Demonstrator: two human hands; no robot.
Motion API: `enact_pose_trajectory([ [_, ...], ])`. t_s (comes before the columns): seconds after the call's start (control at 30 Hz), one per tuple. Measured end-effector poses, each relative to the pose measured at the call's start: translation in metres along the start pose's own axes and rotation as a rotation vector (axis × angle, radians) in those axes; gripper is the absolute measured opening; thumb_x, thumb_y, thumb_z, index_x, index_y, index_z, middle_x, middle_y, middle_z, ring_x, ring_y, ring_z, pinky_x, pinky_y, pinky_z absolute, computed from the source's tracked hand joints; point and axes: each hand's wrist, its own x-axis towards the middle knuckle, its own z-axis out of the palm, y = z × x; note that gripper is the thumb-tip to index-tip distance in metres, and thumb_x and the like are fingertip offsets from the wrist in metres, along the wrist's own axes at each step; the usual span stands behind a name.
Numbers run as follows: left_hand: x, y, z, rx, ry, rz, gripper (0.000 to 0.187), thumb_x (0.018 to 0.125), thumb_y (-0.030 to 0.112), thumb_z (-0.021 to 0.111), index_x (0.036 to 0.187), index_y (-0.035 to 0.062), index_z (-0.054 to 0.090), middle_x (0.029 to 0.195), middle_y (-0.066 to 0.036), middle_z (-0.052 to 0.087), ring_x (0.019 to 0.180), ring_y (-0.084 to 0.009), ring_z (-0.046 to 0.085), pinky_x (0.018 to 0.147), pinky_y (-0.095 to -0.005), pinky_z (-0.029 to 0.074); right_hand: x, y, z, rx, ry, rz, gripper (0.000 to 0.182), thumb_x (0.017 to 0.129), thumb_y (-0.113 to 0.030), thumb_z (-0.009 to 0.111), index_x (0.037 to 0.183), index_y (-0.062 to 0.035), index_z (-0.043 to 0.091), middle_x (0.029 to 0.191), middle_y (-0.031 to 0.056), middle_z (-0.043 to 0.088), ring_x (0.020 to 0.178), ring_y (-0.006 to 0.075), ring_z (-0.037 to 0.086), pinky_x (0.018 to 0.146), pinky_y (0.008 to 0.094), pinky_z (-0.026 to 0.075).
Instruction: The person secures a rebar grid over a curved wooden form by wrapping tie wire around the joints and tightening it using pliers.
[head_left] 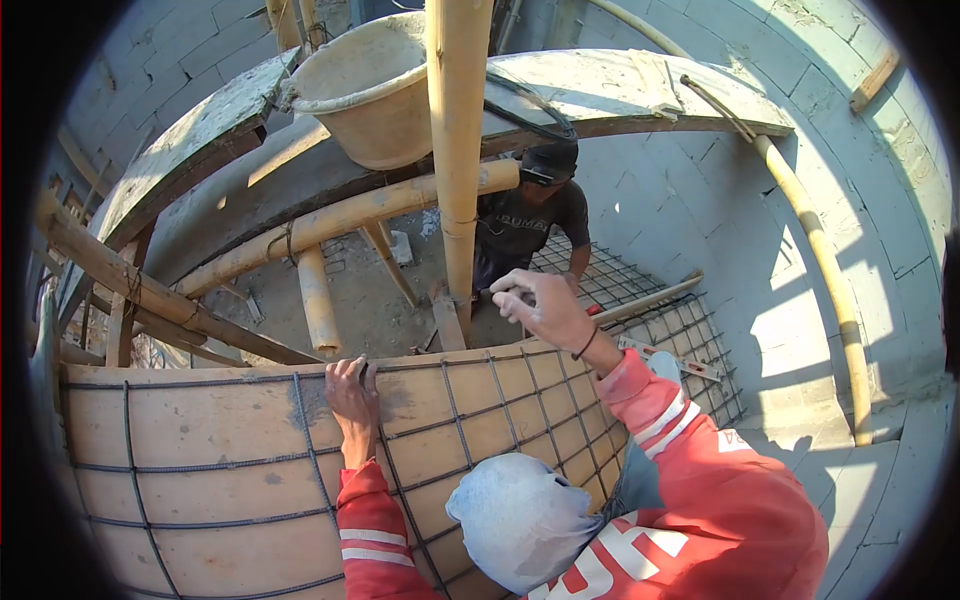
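My left hand (352, 392) grips the top edge of a curved plywood form panel (210, 450) where a steel rebar mesh (470, 415) lies over it. My right hand (537, 305) is raised above the panel's top edge, next to an upright bamboo pole (457, 150). Its fingers are pinched on a small thin metal piece (497, 293); what that piece is I cannot tell. Both my arms are in red sleeves with white stripes.
Below, beyond the panel, another person in a dark shirt and cap (530, 215) stands beside the pole. A cement bucket (365, 95) sits overhead on curved formwork (620, 85). Slanted bamboo props (340, 215), more mesh (665, 320) and block walls (700, 190) surround us.
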Motion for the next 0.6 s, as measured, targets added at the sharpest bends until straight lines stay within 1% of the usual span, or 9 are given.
enact_pose_trajectory([
  [0.1, 0.016, -0.007, -0.010, -0.059, -0.212, -0.022, 0.027, 0.075, 0.005, 0.080, 0.098, 0.0039, 0.064, 0.090, -0.013, 0.067, 0.087, -0.0358, 0.063, 0.082, -0.0454, 0.050, 0.018, 0.061, -0.139, -0.136, 0.497, 0.061, 0.016, 0.092, -0.012, 0.065, 0.101, 0.0007, 0.067, 0.077, 0.0103, 0.071, 0.070, 0.0144, 0.070, 0.064, 0.0276, 0.054],
  [0.17, 0.022, -0.012, -0.010, -0.051, -0.168, 0.007, 0.023, 0.073, 0.006, 0.082, 0.091, 0.0028, 0.067, 0.083, -0.013, 0.067, 0.085, -0.0359, 0.064, 0.083, -0.0458, 0.050, 0.025, 0.101, -0.246, -0.547, 0.723, 0.055, 0.014, 0.086, -0.015, 0.069, 0.095, -0.0054, 0.065, 0.080, 0.0097, 0.071, 0.072, 0.0204, 0.070, 0.069, 0.0336, 0.054],
  [0.2, 0.027, -0.015, -0.014, -0.089, -0.317, -0.142, 0.021, 0.072, 0.006, 0.083, 0.088, 0.0015, 0.069, 0.080, -0.013, 0.068, 0.081, -0.0337, 0.066, 0.081, -0.0436, 0.052, 0.028, 0.104, -0.283, -0.708, 0.872, 0.075, 0.014, 0.086, -0.017, 0.069, 0.095, -0.0066, 0.064, 0.080, 0.0087, 0.071, 0.073, 0.0238, 0.070, 0.071, 0.0362, 0.055],
  [0.23, 0.035, -0.013, -0.016, -0.126, -0.466, -0.293, 0.020, 0.071, 0.007, 0.084, 0.084, 0.0001, 0.071, 0.077, -0.013, 0.069, 0.077, -0.0315, 0.067, 0.079, -0.0414, 0.053, 0.032, 0.108, -0.325, -0.817, 0.906, 0.208, 0.019, 0.086, -0.017, 0.068, 0.101, -0.0079, 0.063, 0.089, 0.0094, 0.070, 0.087, 0.0267, 0.070, 0.077, 0.0398, 0.054],
  [0.3, 0.057, 0.002, -0.025, -0.259, -0.507, -0.428, 0.016, 0.070, 0.005, 0.085, 0.082, -0.0008, 0.076, 0.077, -0.016, 0.072, 0.071, -0.0266, 0.070, 0.068, -0.0353, 0.055, 0.043, 0.132, -0.410, -1.080, 0.959, 0.166, 0.028, 0.085, -0.021, 0.070, 0.109, -0.0092, 0.059, 0.105, 0.0120, 0.066, 0.101, 0.0315, 0.066, 0.085, 0.0445, 0.053],
  [0.33, 0.067, 0.010, -0.032, -0.152, -0.517, -0.282, 0.016, 0.071, 0.003, 0.084, 0.083, -0.0025, 0.075, 0.075, -0.015, 0.073, 0.067, -0.0242, 0.071, 0.067, -0.0325, 0.056, 0.049, 0.124, -0.428, -1.169, 0.971, 0.258, 0.032, 0.084, -0.021, 0.072, 0.110, -0.0103, 0.058, 0.111, 0.0132, 0.063, 0.106, 0.0333, 0.063, 0.087, 0.0464, 0.052],
  [0.37, 0.072, 0.011, -0.031, -0.202, -0.587, -0.430, 0.015, 0.070, 0.001, 0.084, 0.082, -0.0029, 0.076, 0.075, -0.013, 0.073, 0.069, -0.0209, 0.071, 0.069, -0.0317, 0.056, 0.052, 0.112, -0.446, -1.256, 0.980, 0.352, 0.036, 0.082, -0.022, 0.074, 0.112, -0.0113, 0.057, 0.117, 0.0144, 0.060, 0.111, 0.0350, 0.061, 0.090, 0.0482, 0.051],
  [0.47, 0.074, 0.000, -0.026, -0.238, -0.621, -0.478, 0.014, 0.070, 0.001, 0.083, 0.081, -0.0035, 0.076, 0.070, -0.013, 0.072, 0.065, -0.0175, 0.068, 0.065, -0.0308, 0.054, 0.067, 0.123, -0.501, -1.463, 0.809, 0.271, 0.044, 0.078, -0.019, 0.075, 0.117, -0.0166, 0.054, 0.119, 0.0144, 0.057, 0.114, 0.0365, 0.059, 0.092, 0.0487, 0.051],
  [0.6, 0.083, -0.004, -0.022, -0.264, -0.678, -0.550, 0.016, 0.068, 0.003, 0.085, 0.080, -0.0034, 0.076, 0.071, -0.012, 0.072, 0.064, -0.0168, 0.067, 0.064, -0.0305, 0.053, 0.103, 0.146, -0.547, -1.501, 0.662, 0.451, 0.055, 0.081, -0.018, 0.071, 0.130, -0.0199, 0.047, 0.133, 0.0154, 0.050, 0.126, 0.0393, 0.053, 0.101, 0.0584, 0.044],
])
